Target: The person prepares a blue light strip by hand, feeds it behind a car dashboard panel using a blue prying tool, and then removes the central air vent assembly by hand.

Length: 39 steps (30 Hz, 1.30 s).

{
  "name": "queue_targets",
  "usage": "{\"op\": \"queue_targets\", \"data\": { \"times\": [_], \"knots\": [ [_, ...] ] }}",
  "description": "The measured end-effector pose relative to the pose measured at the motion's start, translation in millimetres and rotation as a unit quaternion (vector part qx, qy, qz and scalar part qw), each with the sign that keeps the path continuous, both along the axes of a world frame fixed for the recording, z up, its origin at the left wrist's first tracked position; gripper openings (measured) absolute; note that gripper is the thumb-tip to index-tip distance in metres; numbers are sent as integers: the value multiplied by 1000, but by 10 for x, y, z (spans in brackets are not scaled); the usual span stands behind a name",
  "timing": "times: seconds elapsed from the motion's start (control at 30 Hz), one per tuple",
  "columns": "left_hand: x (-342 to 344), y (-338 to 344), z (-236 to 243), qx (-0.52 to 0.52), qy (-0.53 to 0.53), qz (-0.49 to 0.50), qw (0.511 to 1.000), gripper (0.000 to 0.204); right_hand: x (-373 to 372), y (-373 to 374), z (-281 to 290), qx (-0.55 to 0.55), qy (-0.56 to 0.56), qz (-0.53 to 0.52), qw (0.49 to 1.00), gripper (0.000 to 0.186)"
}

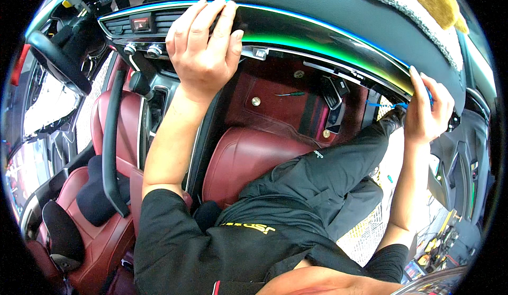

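A long glossy trim panel (328,43) runs along the dashboard, its edges lit blue and green. My left hand (203,57) lies over the panel beside the air vents, fingers stretched with their tips at the upper edge and the thumb apart. At the panel's right end is my right hand (429,107), its index fingertip against the corner and the other fingers bent around the end; the thumb is hidden. Some blue wire (389,104) hangs close to that hand, and a bit of blue shows behind its fingers.
Below the panel are the open glove compartment area and dark red footwell (254,118), with a thin green-handled tool (290,94) on its floor. A red seat (248,155) is beneath me. The gear lever (140,83) and steering wheel (55,62) are left; a furry cover (413,17) tops the dashboard.
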<state>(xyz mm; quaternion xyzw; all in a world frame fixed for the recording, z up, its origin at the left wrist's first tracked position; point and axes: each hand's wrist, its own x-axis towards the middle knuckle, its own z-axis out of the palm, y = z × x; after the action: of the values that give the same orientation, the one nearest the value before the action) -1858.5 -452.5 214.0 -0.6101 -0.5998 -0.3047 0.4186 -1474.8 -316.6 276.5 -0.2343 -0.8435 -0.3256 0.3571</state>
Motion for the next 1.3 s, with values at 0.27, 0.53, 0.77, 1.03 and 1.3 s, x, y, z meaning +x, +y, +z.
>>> {"op": "queue_targets", "data": {
  "times": [0.27,0.53,0.77,1.03,1.3],
  "knots": [
    [55,71,-47,-1,-8,-40,999,38,17,43,-125,19,8,10,1000,53],
    [226,121,-40,-30,10,-47,998,40,119,181,-174,52,4,36,998,53],
    [288,111,8,-44,24,-23,999,40,134,170,-171,54,0,29,998,53],
    [554,194,38,-62,19,-63,996,41,144,184,-172,46,12,45,998,52],
    [767,302,11,-56,44,-63,996,40,185,194,-180,39,25,57,997,49]
  ]
}}
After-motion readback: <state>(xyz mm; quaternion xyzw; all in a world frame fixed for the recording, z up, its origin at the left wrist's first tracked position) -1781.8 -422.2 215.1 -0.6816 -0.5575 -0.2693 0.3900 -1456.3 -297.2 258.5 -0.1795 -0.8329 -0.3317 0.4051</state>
